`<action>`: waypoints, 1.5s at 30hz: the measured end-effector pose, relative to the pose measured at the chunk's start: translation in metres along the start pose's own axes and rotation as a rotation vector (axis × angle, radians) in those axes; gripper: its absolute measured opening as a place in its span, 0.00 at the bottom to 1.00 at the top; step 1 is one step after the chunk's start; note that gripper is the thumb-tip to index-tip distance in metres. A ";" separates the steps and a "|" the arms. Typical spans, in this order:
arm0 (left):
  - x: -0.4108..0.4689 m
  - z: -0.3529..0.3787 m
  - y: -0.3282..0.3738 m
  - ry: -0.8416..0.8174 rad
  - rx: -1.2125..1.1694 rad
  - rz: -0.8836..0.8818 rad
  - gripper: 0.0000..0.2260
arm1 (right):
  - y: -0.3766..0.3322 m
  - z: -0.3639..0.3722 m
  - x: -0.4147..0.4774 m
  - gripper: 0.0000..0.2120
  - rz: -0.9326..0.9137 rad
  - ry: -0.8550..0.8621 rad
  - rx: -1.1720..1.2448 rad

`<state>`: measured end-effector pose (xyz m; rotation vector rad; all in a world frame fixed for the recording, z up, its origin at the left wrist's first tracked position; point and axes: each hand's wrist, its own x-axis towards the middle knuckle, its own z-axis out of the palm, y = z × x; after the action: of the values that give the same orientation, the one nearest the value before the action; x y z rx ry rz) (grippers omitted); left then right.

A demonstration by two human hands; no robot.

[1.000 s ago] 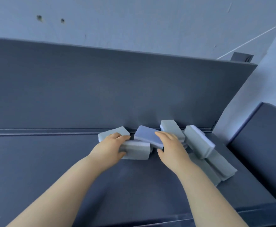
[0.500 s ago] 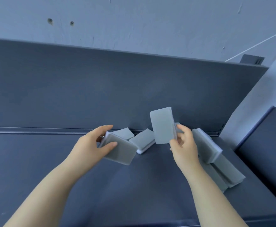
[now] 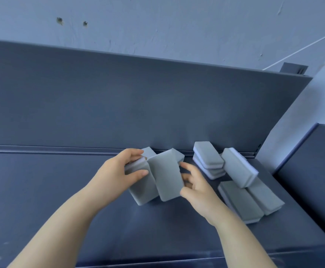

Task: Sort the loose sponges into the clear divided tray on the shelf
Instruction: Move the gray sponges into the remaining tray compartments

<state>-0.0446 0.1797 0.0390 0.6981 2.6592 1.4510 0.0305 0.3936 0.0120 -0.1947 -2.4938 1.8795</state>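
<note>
Gripping left hand (image 3: 117, 175): my fingers and thumb curl round a grey rectangular foam sponge (image 3: 142, 190), tilted over the dark blue shelf top (image 3: 71, 190).
Right hand (image 3: 196, 192): my thumb and fingertips pinch the edge of a second grey sponge (image 3: 166, 178), which touches the first.
Flat pair of sponges (image 3: 242, 202): on the shelf, right of my wrist.
Leaning sponge (image 3: 239, 169): propped on that pair.
Stacked sponges (image 3: 208, 161): farther back, near the dark back panel (image 3: 119, 103).
Rear sponges (image 3: 179, 155): behind my held ones, at the panel's foot.
</note>
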 end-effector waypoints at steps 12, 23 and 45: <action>-0.009 -0.020 -0.001 0.232 -0.098 -0.037 0.16 | -0.006 -0.013 -0.001 0.21 -0.051 0.300 -0.136; -0.014 -0.016 -0.019 0.033 0.113 -0.063 0.28 | -0.020 0.015 -0.001 0.20 -0.177 0.273 -0.107; -0.032 -0.041 -0.045 0.052 0.090 -0.037 0.19 | -0.031 0.058 0.007 0.19 -0.329 0.121 -0.419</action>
<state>-0.0422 0.1140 0.0196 0.6217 2.7756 1.3667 0.0154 0.3305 0.0253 0.0927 -2.6069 1.1814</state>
